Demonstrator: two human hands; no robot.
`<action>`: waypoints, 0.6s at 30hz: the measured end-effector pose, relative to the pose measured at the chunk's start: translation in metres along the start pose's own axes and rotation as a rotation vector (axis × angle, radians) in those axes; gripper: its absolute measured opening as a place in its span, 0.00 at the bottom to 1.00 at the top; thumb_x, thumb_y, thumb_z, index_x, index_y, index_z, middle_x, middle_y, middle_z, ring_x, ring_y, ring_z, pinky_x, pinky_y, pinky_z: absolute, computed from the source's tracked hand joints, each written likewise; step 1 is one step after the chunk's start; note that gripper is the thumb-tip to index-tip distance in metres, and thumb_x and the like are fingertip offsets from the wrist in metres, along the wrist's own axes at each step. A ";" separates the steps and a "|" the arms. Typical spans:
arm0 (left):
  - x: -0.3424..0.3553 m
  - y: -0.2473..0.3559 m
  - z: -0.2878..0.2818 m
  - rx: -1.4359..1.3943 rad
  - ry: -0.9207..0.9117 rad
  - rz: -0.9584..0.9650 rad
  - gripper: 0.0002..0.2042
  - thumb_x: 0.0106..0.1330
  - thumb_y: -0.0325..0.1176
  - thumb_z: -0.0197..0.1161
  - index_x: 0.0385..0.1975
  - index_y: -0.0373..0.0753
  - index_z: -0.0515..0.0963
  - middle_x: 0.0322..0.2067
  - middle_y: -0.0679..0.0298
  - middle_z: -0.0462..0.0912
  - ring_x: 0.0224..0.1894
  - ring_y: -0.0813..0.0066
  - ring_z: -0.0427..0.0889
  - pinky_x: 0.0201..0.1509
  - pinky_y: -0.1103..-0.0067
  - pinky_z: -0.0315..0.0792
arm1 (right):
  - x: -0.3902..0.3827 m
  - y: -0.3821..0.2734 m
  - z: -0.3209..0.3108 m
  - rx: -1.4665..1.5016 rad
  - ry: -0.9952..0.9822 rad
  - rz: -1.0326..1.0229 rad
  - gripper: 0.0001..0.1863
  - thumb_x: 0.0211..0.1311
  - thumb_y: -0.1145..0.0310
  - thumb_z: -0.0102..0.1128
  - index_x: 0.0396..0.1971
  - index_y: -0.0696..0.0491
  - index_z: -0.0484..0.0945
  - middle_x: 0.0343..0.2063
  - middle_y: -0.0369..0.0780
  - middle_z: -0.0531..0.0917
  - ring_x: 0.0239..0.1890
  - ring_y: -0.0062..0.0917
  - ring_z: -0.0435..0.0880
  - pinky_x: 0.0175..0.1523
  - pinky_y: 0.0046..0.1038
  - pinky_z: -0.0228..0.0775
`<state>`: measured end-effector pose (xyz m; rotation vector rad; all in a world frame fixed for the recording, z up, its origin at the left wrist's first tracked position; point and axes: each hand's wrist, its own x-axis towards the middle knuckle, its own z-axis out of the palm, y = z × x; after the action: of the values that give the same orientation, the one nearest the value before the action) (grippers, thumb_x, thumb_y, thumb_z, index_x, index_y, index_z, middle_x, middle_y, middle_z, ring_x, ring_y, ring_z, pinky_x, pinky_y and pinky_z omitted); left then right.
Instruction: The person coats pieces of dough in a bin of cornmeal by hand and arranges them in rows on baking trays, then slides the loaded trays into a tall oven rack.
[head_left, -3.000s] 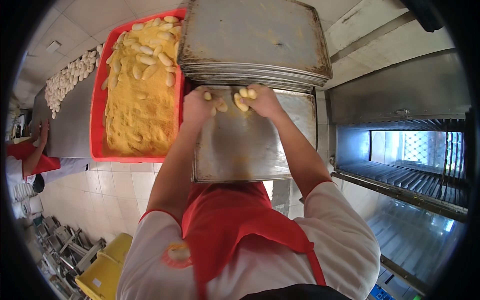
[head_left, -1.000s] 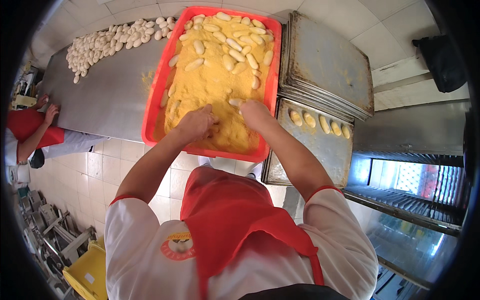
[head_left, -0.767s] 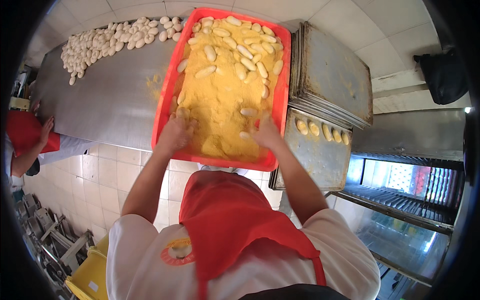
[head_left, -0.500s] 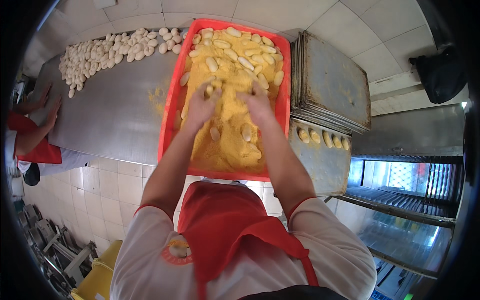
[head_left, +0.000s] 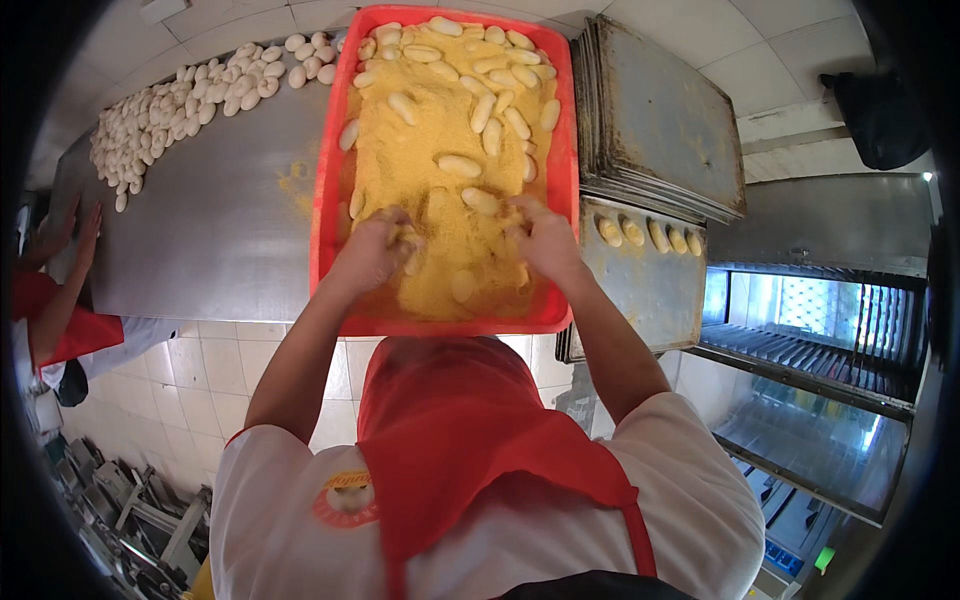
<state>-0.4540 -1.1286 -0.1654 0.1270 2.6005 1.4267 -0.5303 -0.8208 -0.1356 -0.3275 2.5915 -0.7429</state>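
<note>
Left hand [head_left: 375, 250] and right hand [head_left: 540, 240] are sunk in yellow crumbs [head_left: 440, 215], fingers curled; what they grip cannot be told. Dough pieces [head_left: 460, 165] lie throughout the red tray [head_left: 325, 230] on the steel worktop [head_left: 220, 230]. Four coated pieces [head_left: 650, 233] sit on a baking sheet [head_left: 645, 300] to the right.

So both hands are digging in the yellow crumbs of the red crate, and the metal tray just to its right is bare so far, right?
Not quite. The head view shows both hands, left hand and right hand, in the yellow crumbs of the red crate, but the metal tray to its right is not bare: a row of crumbed pieces lies along its far edge.
</note>
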 end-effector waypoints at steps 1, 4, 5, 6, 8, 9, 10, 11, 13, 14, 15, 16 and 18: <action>-0.001 0.005 -0.002 -0.047 0.020 -0.080 0.17 0.69 0.31 0.69 0.53 0.32 0.76 0.40 0.51 0.82 0.46 0.51 0.83 0.55 0.68 0.77 | 0.004 0.020 0.007 0.107 0.101 0.058 0.24 0.69 0.65 0.62 0.64 0.51 0.77 0.57 0.50 0.81 0.53 0.41 0.86 0.56 0.40 0.81; 0.014 0.000 -0.003 -0.272 0.037 -0.032 0.16 0.75 0.40 0.67 0.55 0.36 0.78 0.42 0.62 0.85 0.45 0.65 0.84 0.53 0.72 0.76 | 0.015 0.014 0.005 0.964 0.201 0.294 0.21 0.70 0.66 0.64 0.59 0.57 0.78 0.48 0.47 0.84 0.48 0.36 0.88 0.51 0.37 0.82; 0.018 -0.001 -0.002 -0.576 0.053 -0.132 0.17 0.75 0.41 0.67 0.55 0.37 0.78 0.41 0.63 0.84 0.43 0.67 0.84 0.50 0.73 0.76 | 0.019 0.007 0.003 1.342 0.194 0.386 0.19 0.70 0.66 0.64 0.56 0.59 0.79 0.46 0.46 0.84 0.47 0.34 0.88 0.50 0.36 0.82; 0.022 -0.002 0.000 -0.880 0.069 -0.233 0.17 0.75 0.42 0.67 0.55 0.38 0.78 0.40 0.63 0.84 0.41 0.69 0.83 0.47 0.74 0.76 | 0.028 0.005 0.008 1.069 0.217 0.273 0.18 0.69 0.66 0.65 0.54 0.58 0.80 0.45 0.46 0.84 0.47 0.35 0.87 0.49 0.37 0.81; 0.027 0.004 0.000 -1.201 0.069 -0.371 0.16 0.74 0.43 0.68 0.53 0.39 0.79 0.39 0.65 0.84 0.38 0.75 0.83 0.42 0.74 0.77 | 0.045 0.009 0.016 0.529 0.277 0.066 0.15 0.68 0.65 0.66 0.49 0.56 0.82 0.44 0.46 0.84 0.47 0.38 0.87 0.49 0.38 0.80; 0.028 0.007 -0.004 -1.220 0.066 -0.414 0.15 0.74 0.43 0.69 0.51 0.40 0.80 0.39 0.66 0.84 0.37 0.78 0.82 0.41 0.73 0.77 | 0.051 0.011 0.016 0.308 0.213 0.018 0.15 0.66 0.65 0.66 0.48 0.56 0.82 0.45 0.48 0.84 0.47 0.40 0.87 0.48 0.39 0.80; 0.026 0.008 -0.006 -1.243 0.070 -0.457 0.14 0.73 0.43 0.70 0.48 0.41 0.80 0.39 0.67 0.85 0.36 0.81 0.82 0.40 0.71 0.77 | 0.057 0.010 0.016 0.083 0.142 -0.031 0.14 0.65 0.65 0.67 0.47 0.55 0.83 0.45 0.49 0.84 0.46 0.42 0.87 0.47 0.40 0.80; 0.029 0.008 -0.001 -1.013 0.102 -0.411 0.16 0.71 0.44 0.71 0.48 0.40 0.81 0.38 0.66 0.85 0.36 0.77 0.84 0.40 0.70 0.78 | 0.060 0.011 0.015 -0.141 0.069 -0.079 0.14 0.64 0.64 0.68 0.46 0.55 0.83 0.45 0.50 0.84 0.46 0.43 0.86 0.46 0.41 0.79; 0.043 0.010 0.013 -0.560 0.169 -0.308 0.19 0.67 0.46 0.74 0.48 0.39 0.81 0.37 0.62 0.87 0.35 0.69 0.86 0.40 0.67 0.79 | 0.061 0.015 0.008 -0.186 0.138 -0.114 0.14 0.62 0.64 0.69 0.45 0.53 0.83 0.43 0.51 0.84 0.44 0.48 0.86 0.46 0.42 0.79; 0.049 0.018 0.017 -0.335 0.167 -0.260 0.20 0.65 0.46 0.75 0.47 0.38 0.81 0.37 0.59 0.87 0.36 0.64 0.87 0.42 0.66 0.79 | 0.059 0.014 0.001 -0.213 0.172 -0.133 0.14 0.61 0.64 0.70 0.45 0.52 0.83 0.42 0.52 0.85 0.43 0.50 0.86 0.46 0.43 0.79; 0.055 0.026 0.021 -0.110 0.165 -0.210 0.21 0.63 0.45 0.76 0.47 0.37 0.80 0.36 0.56 0.88 0.38 0.58 0.87 0.43 0.64 0.80 | 0.053 0.014 -0.008 -0.178 0.150 -0.068 0.13 0.61 0.65 0.68 0.44 0.54 0.84 0.43 0.53 0.85 0.45 0.51 0.86 0.49 0.44 0.80; 0.057 0.029 0.023 0.113 0.169 -0.168 0.22 0.61 0.45 0.77 0.46 0.36 0.80 0.36 0.53 0.88 0.39 0.53 0.88 0.45 0.62 0.80 | 0.039 0.004 -0.019 -0.145 0.119 -0.010 0.12 0.62 0.67 0.66 0.43 0.57 0.84 0.44 0.53 0.85 0.47 0.52 0.86 0.51 0.44 0.81; 0.060 0.014 0.036 0.256 0.202 -0.171 0.26 0.56 0.44 0.78 0.49 0.34 0.78 0.37 0.47 0.88 0.40 0.46 0.87 0.47 0.61 0.80 | 0.020 0.000 -0.013 -0.202 0.055 0.078 0.12 0.63 0.69 0.63 0.41 0.60 0.84 0.45 0.55 0.86 0.49 0.53 0.87 0.55 0.45 0.82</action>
<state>-0.5060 -1.0818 -0.1787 -0.2138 2.8658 1.0980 -0.5542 -0.8215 -0.1323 -0.2676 2.7204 -0.4708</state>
